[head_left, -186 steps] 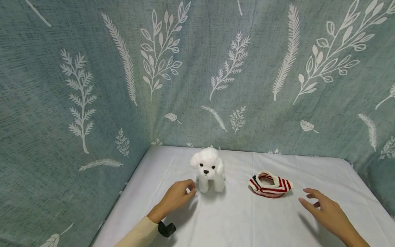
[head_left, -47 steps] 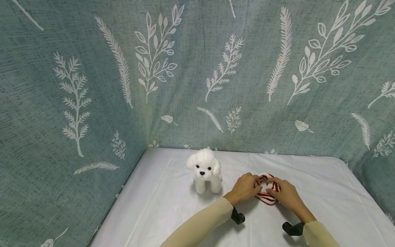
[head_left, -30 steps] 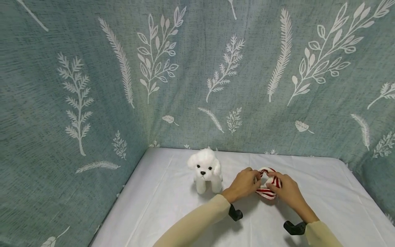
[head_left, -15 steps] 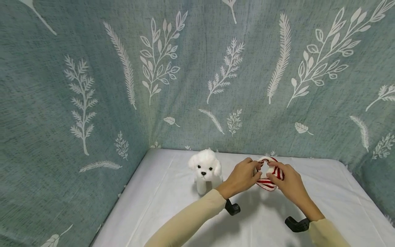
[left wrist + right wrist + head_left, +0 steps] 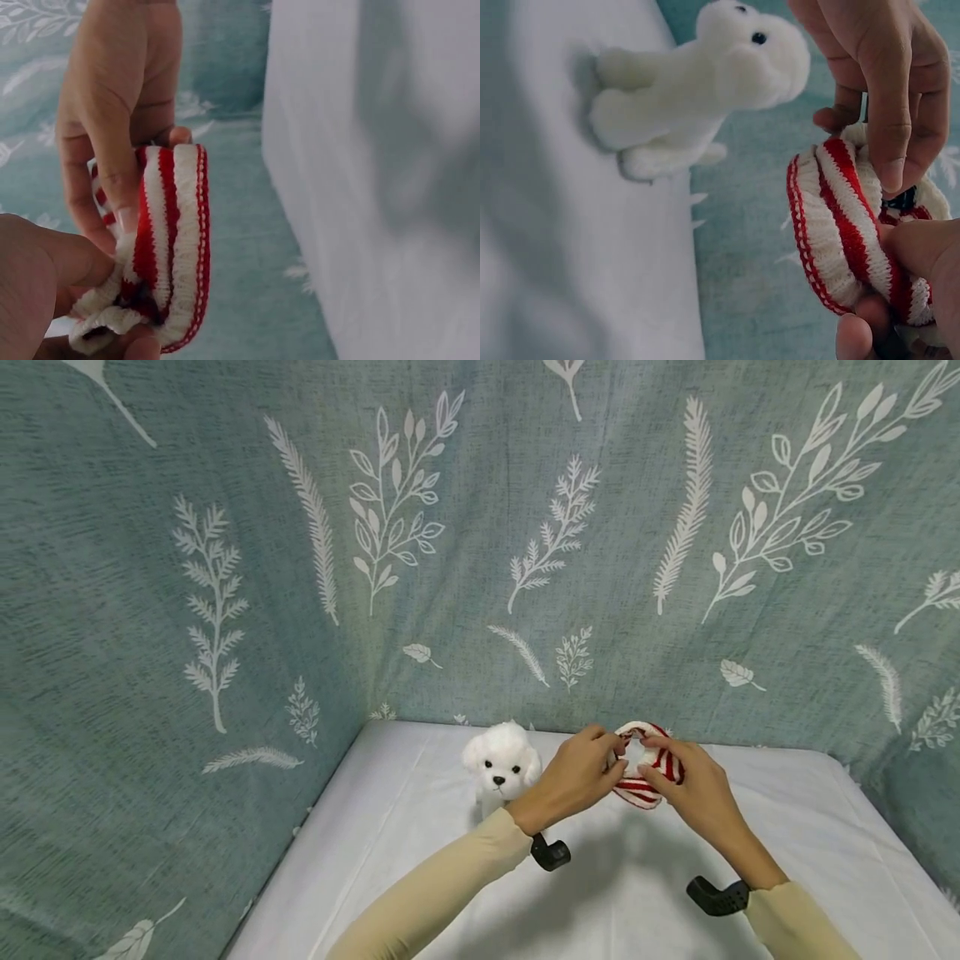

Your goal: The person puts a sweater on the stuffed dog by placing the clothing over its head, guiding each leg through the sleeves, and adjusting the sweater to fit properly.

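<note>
A small knitted sweater [image 5: 639,795] with red and white stripes, white ribbed edges and a dark patch is held up off the table. My left hand [image 5: 581,770] pinches its left side at the opening, while my right hand [image 5: 696,789] pinches the right side. Between the hands the ring of knit gapes, and thumbs lie inside the rim. In the left wrist view the ribbed hem of the sweater [image 5: 187,247] hangs toward the right. A white plush dog [image 5: 501,758] stands left of the hands, its lower body partly hidden by my left arm.
The white-covered table [image 5: 810,827] ends at the back against a green curtain [image 5: 465,568] with white leaf prints; the curtain also closes off the left side. Black camera mounts [image 5: 551,853] stick out below both wrists.
Both hands have reached the sweater, gripped its opening and lifted it from the table. Over the last second it has risen and shifted slightly left. The plush dog has stayed put.
</note>
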Tool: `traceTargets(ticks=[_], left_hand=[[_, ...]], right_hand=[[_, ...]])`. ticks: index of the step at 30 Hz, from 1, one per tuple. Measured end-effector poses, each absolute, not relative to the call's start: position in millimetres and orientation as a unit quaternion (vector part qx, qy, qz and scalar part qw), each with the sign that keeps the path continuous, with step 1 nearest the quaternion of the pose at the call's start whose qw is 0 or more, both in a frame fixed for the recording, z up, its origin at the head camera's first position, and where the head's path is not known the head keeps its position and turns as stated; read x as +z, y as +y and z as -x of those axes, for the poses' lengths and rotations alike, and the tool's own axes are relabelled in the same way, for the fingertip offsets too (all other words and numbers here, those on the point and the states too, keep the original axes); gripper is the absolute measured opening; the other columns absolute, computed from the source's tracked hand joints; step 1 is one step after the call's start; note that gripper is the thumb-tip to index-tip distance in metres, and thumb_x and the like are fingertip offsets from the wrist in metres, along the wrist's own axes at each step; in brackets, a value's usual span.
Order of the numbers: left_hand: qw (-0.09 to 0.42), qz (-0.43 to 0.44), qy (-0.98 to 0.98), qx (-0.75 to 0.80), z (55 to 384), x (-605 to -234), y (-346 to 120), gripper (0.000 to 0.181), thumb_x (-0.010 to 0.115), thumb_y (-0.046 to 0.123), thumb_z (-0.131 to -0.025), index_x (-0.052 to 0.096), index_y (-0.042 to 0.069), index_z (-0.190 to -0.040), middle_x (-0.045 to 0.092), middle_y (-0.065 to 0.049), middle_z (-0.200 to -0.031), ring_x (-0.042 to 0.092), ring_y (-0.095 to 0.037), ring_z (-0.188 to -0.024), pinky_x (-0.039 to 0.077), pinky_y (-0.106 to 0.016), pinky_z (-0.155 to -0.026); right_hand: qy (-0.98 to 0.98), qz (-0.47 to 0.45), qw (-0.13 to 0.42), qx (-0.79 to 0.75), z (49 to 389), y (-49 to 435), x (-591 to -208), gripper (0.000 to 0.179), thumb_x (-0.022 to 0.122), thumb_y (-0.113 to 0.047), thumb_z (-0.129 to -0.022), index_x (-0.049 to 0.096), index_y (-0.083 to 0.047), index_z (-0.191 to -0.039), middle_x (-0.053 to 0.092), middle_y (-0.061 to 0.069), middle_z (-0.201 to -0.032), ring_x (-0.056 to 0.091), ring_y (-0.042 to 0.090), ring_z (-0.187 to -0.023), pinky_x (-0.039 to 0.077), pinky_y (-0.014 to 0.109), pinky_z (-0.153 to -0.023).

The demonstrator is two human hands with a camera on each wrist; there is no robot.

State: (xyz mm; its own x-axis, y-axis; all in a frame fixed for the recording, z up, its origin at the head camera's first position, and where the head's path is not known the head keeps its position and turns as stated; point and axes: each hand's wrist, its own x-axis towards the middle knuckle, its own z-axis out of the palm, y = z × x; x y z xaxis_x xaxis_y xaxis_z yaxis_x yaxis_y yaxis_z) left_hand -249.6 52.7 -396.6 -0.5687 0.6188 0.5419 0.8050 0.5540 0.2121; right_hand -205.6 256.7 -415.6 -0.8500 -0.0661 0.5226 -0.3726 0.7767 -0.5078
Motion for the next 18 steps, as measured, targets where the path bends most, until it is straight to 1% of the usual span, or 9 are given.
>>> traceTargets(ticks=[2, 6, 8, 10, 13, 15, 18], left_hand=[[0.215, 0.418, -0.852, -0.231, 249.3, -392.8, 48.1, 0.013, 0.066, 0.019, -0.101, 0.071, 0.01, -0.108, 0.065, -0.001, -0.102, 0.058, -0.006, -0.081, 0.045, -0.014, -0.069], [0.228, 0.423, -0.844, -0.239, 249.1, -386.6, 38.2, 0.012, 0.066, 0.017, -0.101, 0.071, 0.009, -0.108, 0.065, -0.002, -0.102, 0.058, -0.007, -0.08, 0.045, -0.014, -0.069], [0.233, 0.423, -0.843, -0.237, 249.4, -384.3, 33.0, 0.011, 0.066, 0.017, -0.101, 0.071, 0.009, -0.107, 0.064, -0.002, -0.101, 0.057, -0.007, -0.079, 0.045, -0.013, -0.068], [0.234, 0.421, -0.843, -0.239, 249.6, -381.8, 27.3, 0.011, 0.065, 0.017, -0.101, 0.07, 0.009, -0.107, 0.063, -0.003, -0.1, 0.057, -0.007, -0.079, 0.045, -0.014, -0.067], [0.23, 0.411, -0.847, -0.247, 249.0, -378.1, 18.0, 0.01, 0.066, 0.016, -0.101, 0.07, 0.009, -0.106, 0.062, -0.003, -0.098, 0.056, -0.007, -0.076, 0.044, -0.014, -0.065], [0.228, 0.404, -0.849, -0.253, 248.4, -375.2, 12.0, 0.01, 0.065, 0.015, -0.101, 0.07, 0.009, -0.105, 0.061, -0.003, -0.098, 0.055, -0.007, -0.075, 0.044, -0.015, -0.065], [0.231, 0.397, -0.851, -0.256, 248.1, -372.2, 4.0, 0.009, 0.065, 0.015, -0.102, 0.071, 0.008, -0.105, 0.06, -0.003, -0.096, 0.053, -0.007, -0.074, 0.043, -0.016, -0.064]], right_hand=[[-0.908, -0.122, 0.247, 0.315, 206.3, 252.7, -412.5, 0.04, 0.079, -0.016, -0.092, 0.068, -0.008, -0.129, 0.065, 0.02, -0.109, 0.057, 0.028, -0.088, 0.045, 0.038, -0.064], [-0.906, -0.124, 0.241, 0.324, 209.2, 243.7, -407.0, 0.04, 0.079, -0.016, -0.092, 0.068, -0.012, -0.13, 0.062, 0.017, -0.1, 0.051, 0.024, -0.079, 0.043, 0.034, -0.058], [-0.903, -0.131, 0.246, 0.327, 211.1, 238.3, -404.5, 0.04, 0.08, -0.016, -0.092, 0.068, -0.011, -0.129, 0.064, 0.018, -0.102, 0.054, 0.026, -0.081, 0.044, 0.034, -0.059], [-0.9, -0.14, 0.248, 0.331, 213.1, 232.3, -401.9, 0.039, 0.079, -0.015, -0.092, 0.069, -0.01, -0.129, 0.065, 0.02, -0.107, 0.056, 0.029, -0.085, 0.047, 0.036, -0.061], [-0.896, -0.151, 0.248, 0.335, 216.4, 223.2, -397.8, 0.038, 0.079, -0.015, -0.092, 0.069, -0.009, -0.129, 0.065, 0.023, -0.118, 0.06, 0.035, -0.098, 0.051, 0.042, -0.068], [-0.897, -0.153, 0.242, 0.338, 218.2, 217.5, -394.7, 0.039, 0.078, -0.016, -0.093, 0.069, -0.009, -0.129, 0.065, 0.023, -0.117, 0.059, 0.036, -0.098, 0.05, 0.044, -0.069], [-0.898, -0.152, 0.233, 0.34, 220.3, 210.1, -390.9, 0.038, 0.077, -0.018, -0.094, 0.068, -0.01, -0.13, 0.065, 0.022, -0.115, 0.058, 0.032, -0.095, 0.047, 0.042, -0.069]])
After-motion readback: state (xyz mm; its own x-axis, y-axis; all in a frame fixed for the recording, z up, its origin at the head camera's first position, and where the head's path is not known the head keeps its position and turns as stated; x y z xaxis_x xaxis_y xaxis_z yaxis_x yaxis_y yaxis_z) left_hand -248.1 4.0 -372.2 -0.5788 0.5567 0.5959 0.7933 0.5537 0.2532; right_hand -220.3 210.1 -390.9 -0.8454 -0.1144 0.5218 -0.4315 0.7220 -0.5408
